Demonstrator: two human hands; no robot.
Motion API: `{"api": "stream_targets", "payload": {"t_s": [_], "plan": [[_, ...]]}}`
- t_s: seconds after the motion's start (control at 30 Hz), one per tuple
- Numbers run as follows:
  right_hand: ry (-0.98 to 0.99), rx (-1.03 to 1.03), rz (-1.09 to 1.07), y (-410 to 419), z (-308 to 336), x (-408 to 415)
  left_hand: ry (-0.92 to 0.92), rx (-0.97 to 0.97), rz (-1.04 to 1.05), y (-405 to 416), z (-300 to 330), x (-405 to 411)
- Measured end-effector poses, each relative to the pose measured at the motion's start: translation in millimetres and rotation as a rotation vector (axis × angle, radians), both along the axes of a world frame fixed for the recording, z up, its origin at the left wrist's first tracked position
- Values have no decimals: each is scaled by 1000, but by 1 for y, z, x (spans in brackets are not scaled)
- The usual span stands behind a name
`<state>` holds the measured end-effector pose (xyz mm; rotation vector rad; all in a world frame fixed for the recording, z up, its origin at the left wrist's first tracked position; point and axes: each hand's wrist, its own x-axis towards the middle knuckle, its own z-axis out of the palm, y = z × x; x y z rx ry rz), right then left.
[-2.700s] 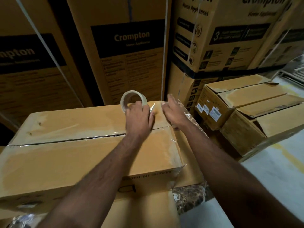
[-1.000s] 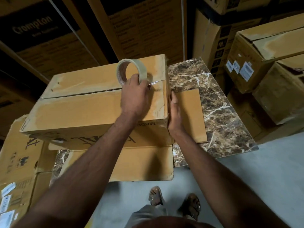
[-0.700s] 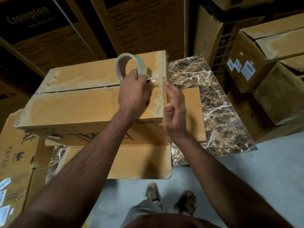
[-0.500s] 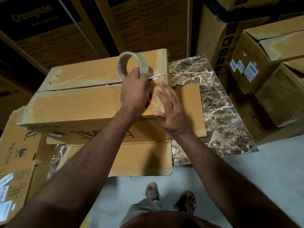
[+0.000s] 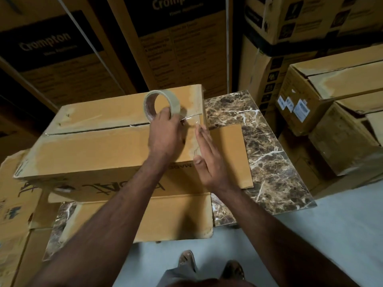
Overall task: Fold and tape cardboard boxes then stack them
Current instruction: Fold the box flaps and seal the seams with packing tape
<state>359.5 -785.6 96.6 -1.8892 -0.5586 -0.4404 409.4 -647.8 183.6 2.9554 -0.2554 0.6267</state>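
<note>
Tan-brown corrugated cardboard box point(image 5: 99, 146) with paler scuffed patches and dark printed lettering on its side. Translucent beige tape roll point(image 5: 161, 104). Dark brown marble-patterned slab point(image 5: 269, 154), veined white. Black-banded brown Crompton cartons point(image 5: 178, 44) behind. Pale grey floor point(image 5: 331, 235).

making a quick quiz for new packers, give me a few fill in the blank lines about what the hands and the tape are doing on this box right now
1. The roll of tape is held in the person's ____ hand.
2. The right hand is open and flat against the ____ end of the cardboard box.
3. The box sits on a slab with a ____ pattern.
4. The big cartons behind carry the brand name ____.

Missing words: left; right; marble; Crompton
</note>
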Motion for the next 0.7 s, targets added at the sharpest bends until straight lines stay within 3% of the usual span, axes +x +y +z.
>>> {"api": "stream_targets", "payload": {"t_s": [0.1, 0.17, 0.47, 0.63, 0.7], "plan": [[301, 146, 87, -4, 14, 27, 9, -5, -28, -5, 2, -4], [454, 134, 102, -12, 26, 57, 23, -4, -31, -6, 1, -3], [663, 148, 32, 0, 63, 164, 20, 0, -40, -6, -3, 7], [892, 152, 46, -3, 55, 218, 32, 9, -28, -4, -7, 10], [882, 169, 32, -3, 67, 222, 39, 1, -33, -3, -7, 10]]}}
